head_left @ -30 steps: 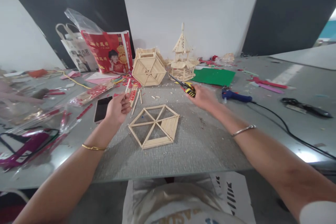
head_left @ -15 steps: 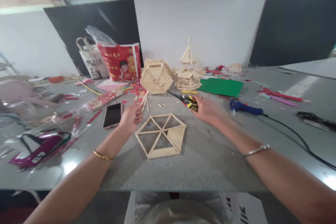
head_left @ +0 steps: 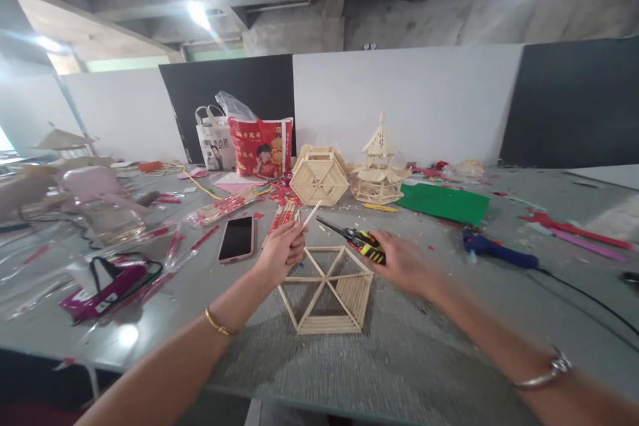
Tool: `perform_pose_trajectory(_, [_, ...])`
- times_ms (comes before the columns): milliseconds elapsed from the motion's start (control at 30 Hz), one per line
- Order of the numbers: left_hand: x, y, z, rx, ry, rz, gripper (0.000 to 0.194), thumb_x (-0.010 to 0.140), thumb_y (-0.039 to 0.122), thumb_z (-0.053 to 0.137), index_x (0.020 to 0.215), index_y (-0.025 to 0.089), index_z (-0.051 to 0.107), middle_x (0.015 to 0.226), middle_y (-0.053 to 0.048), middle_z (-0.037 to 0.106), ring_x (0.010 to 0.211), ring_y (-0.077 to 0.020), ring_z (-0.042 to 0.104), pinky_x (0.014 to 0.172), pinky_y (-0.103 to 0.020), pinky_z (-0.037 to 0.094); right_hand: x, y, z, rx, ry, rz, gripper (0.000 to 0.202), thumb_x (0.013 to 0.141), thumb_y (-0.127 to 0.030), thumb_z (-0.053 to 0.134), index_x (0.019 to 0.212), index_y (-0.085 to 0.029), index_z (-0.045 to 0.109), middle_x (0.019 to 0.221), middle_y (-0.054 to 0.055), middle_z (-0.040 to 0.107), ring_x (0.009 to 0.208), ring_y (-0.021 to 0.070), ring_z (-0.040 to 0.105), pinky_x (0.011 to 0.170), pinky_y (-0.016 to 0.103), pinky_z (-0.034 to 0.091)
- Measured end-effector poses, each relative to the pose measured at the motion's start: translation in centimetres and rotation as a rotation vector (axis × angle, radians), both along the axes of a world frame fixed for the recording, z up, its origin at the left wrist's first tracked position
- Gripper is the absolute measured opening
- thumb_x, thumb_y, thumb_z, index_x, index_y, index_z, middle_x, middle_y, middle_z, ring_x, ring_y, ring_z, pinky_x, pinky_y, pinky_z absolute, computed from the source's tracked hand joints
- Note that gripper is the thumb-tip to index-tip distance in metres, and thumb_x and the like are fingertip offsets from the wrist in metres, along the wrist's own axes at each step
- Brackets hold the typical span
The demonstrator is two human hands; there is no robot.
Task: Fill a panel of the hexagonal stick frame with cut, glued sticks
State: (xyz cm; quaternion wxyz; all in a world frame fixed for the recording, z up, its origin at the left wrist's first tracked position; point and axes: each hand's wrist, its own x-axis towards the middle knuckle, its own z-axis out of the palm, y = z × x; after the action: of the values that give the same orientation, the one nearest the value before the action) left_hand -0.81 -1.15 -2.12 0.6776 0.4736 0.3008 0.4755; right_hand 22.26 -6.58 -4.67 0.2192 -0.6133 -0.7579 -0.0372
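My left hand [head_left: 282, 254] pinches a pale wooden stick [head_left: 313, 213] that points up and to the right. My right hand [head_left: 399, 258] is closed round the yellow-and-black handles of a pair of pliers [head_left: 367, 244]; their dark jaws reach left toward the stick, with a small gap between. Beneath both hands lies a flat hexagonal frame of sticks [head_left: 325, 277] with spokes. Its right and front sections are partly filled with rows of sticks, and the left hand hides its upper left corner.
Behind stand a hexagonal stick piece [head_left: 319, 181] and a small stick pagoda [head_left: 380, 166]. A phone [head_left: 236, 238] lies left, a blue glue gun [head_left: 499, 251] with its cord right. A green sheet [head_left: 444, 202], a red bag [head_left: 262, 150] and plastic-wrapped sticks [head_left: 219, 208] are farther back.
My view has tilted up and shifted left. My hands have come closer together, and the stick now points toward the plier jaws. Both hands keep their hold.
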Motion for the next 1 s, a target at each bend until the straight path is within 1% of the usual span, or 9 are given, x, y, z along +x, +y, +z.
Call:
perform_pose_trajectory(133, [0.2,-0.4,-0.1,-0.002,0.018,-0.015,0.026,0.073,0.034,0.067,0.073,0.014,0.051,0.047,0.010,0.030,0.033,0.0001,0.022,0.032,-0.012,0.012,-0.8,-0.6,0.4,-0.059,0.050,0.061,0.034,0.085,-0.044,0.047,0.102,-0.016,0.053,0.100,0.013,0.064,0.089,0.0250,0.060,0.072,0.032,0.042])
perform_pose_trajectory(300, [0.2,-0.6,-0.2,0.028,0.020,-0.028,0.025,0.076,0.035,0.065,0.073,0.014,0.051,0.049,0.010,0.030,0.033,0.0001,0.021,0.032,-0.013,0.012,-1.4,-1.0,0.6,-0.133,0.154,0.093,0.029,0.085,-0.046,0.048,0.089,-0.018,0.053,0.086,0.009,0.064,0.078,0.0215,0.060,0.065,0.028,0.039])
perform_pose_trajectory(533, [0.3,-0.7,-0.5,0.025,0.045,-0.065,0.026,0.077,0.036,0.064,0.073,0.014,0.051,0.048,0.010,0.028,0.033,-0.0002,0.020,0.032,-0.013,0.011,-1.8,-1.2,0.6,-0.169,0.159,0.105,0.030,0.084,-0.047,0.048,0.087,-0.018,0.053,0.085,0.009,0.065,0.075,0.0208,0.059,0.063,0.028,0.038])
perform_pose_trajectory(767, [0.3,-0.7,-0.4,0.026,0.050,-0.066,0.028,0.076,0.039,0.065,0.073,0.014,0.051,0.049,0.010,0.029,0.033,-0.0003,0.020,0.032,-0.013,0.012,-1.9,-1.2,0.5,-0.140,0.163,0.106,0.025,0.083,-0.044,0.050,0.081,-0.019,0.053,0.078,0.007,0.064,0.069,0.0185,0.057,0.059,0.027,0.036])
perform_pose_trajectory(1000, [0.5,-0.7,-0.6,0.041,0.068,-0.034,0.031,0.072,0.041,0.068,0.072,0.014,0.053,0.046,0.010,0.030,0.032,-0.0004,0.021,0.032,-0.014,0.012,-1.9,-1.1,0.2,-0.195,0.190,0.102,0.027,0.084,-0.043,0.049,0.087,-0.017,0.054,0.084,0.009,0.065,0.077,0.0216,0.058,0.064,0.029,0.037])
